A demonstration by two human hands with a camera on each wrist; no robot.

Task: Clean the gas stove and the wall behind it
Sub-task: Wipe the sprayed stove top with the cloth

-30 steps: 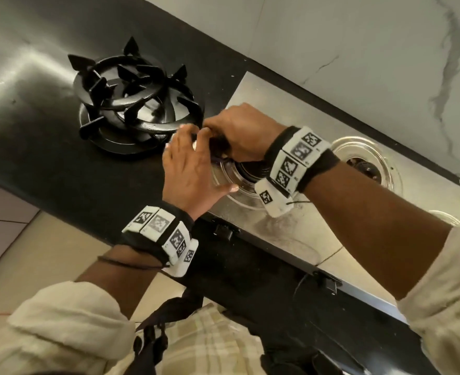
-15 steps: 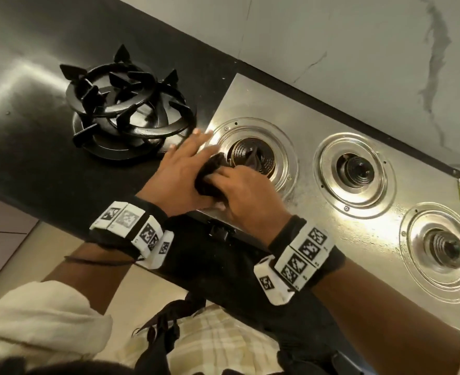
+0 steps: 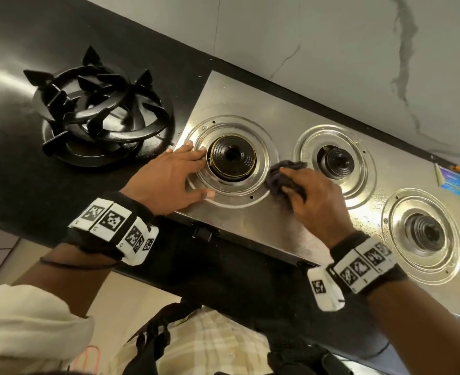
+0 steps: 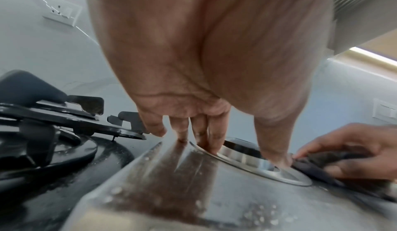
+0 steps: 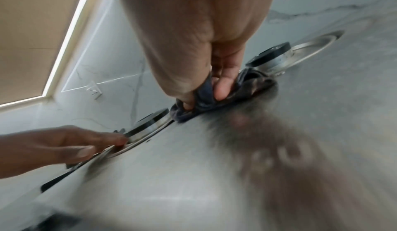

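Note:
A steel gas stove [image 3: 231,104] with three bare burners lies on the black counter below a pale marble wall [image 3: 331,50]. My left hand [image 3: 169,180] rests flat on the stove's left end, fingers straight along the rim of the left burner [image 3: 231,158]. In the left wrist view its fingertips [image 4: 212,148] touch that rim. My right hand [image 3: 312,196] grips a bunched dark cloth [image 3: 280,174] and presses it on the steel between the left and middle burner [image 3: 337,161]. The right wrist view shows thumb and fingers curled into the cloth [image 5: 247,85].
A stack of black cast-iron pan supports [image 3: 99,115] sits on the counter left of the stove. The right burner [image 3: 426,234] lies near the stove's right end, beside a blue sticker [image 3: 452,182]. Stove knobs [image 3: 203,232] line the front edge. Water droplets speckle the steel.
My right hand carried the cloth from the stove's front left to the strip between the left and middle burners. The left hand let go of the cloth and lies flat beside the left burner.

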